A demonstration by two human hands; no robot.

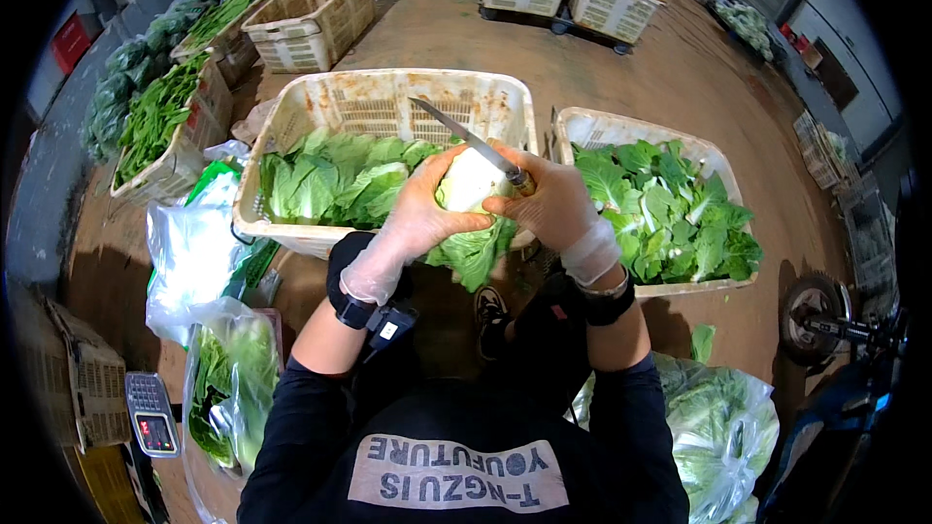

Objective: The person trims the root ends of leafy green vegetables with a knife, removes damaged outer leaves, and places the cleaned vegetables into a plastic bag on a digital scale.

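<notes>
Head view shows two gloved hands over one napa cabbage (473,209), held above the near rim of the left crate (291,233). Left hand (427,209) curls around the cabbage's left side; right hand (553,199) is closed on one knife (476,146), blade pointing far-left. Two leaf-filled crates sit ahead, the right crate (582,126) just beside the left. Two clear bags of greens (228,378) lie near, one each side. One scale (150,414) near-left is partly cut off.
</notes>
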